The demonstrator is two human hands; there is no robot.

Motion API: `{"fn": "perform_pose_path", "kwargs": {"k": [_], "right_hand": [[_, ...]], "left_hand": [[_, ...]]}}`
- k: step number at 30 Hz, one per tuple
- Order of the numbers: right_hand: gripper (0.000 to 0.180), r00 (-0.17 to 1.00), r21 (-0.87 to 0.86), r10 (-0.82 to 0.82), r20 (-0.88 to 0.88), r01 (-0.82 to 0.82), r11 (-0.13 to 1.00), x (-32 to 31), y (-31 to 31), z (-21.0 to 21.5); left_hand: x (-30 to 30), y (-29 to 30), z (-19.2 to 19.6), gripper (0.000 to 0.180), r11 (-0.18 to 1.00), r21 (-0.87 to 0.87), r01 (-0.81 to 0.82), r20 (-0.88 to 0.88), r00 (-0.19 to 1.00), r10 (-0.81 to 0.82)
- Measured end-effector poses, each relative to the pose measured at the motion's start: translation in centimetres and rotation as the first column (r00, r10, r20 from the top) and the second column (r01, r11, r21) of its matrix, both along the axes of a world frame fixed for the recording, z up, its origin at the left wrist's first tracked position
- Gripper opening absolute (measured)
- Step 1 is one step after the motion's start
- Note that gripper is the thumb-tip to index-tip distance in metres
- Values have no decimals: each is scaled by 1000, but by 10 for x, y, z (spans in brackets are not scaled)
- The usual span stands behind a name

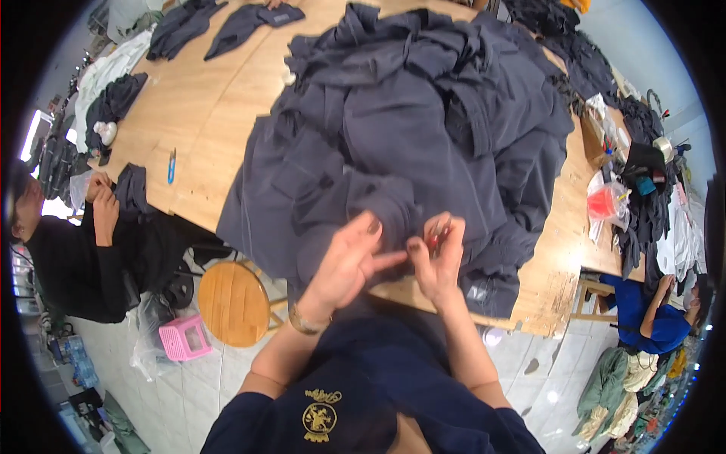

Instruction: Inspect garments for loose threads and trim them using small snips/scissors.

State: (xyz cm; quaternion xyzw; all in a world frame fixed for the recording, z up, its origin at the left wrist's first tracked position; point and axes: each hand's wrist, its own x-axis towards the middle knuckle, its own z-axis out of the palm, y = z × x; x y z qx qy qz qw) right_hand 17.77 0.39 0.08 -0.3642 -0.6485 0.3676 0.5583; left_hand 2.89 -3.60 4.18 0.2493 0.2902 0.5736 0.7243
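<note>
Hands first: my left hand has fingers pinched together on a fold of the dark grey fabric garment at the near edge of the light wooden table. My right hand is closed around a small red tool, right beside the left. Garment's part of the big heap of dark grey clothes, nothing fancy.

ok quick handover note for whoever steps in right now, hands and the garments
Left hand: open fingers pinching a fold of the dark grey garment at the table's near edge.
Right hand: grip shut on a small red tool, held at the same fold; its kind is too small to tell.
Big pile of dark grey garments covers the wooden table; a few more lie spread at the far left end.
Done: cannot tell. Left: the pile looks unsorted, likely most of it.
</note>
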Motion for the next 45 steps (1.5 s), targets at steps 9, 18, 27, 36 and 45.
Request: {"fn": "perform_pose_path", "kwargs": {"k": [9, 18, 27, 36, 45], "right_hand": [[30, 989, -215, -146, 23, 148, 965, 18, 7, -5], [32, 989, -266, -148, -3, 142, 953, 10, 1, 3], [56, 946, 18, -186, 265, 188, 982, -15, -1, 23], [55, 875, -35, 6, 484, 13, 999, -12, 12, 21], [57, 843, -349, 278, 461, -116, 930, 0, 20, 26]], "left_hand": [[-44, -5, -13, 24, 955, 293, 42, -779, 590, 213], [-31, -8, -16, 17, 942, 330, 64, -910, 287, 300], [-6, -21, -11, 26, 938, 341, 70, -903, 301, 306], [30, -39, -35, 26, 940, 335, 70, -904, 304, 300], [25, -35, -31, 28, 877, 417, 240, -887, -104, 450]]}}
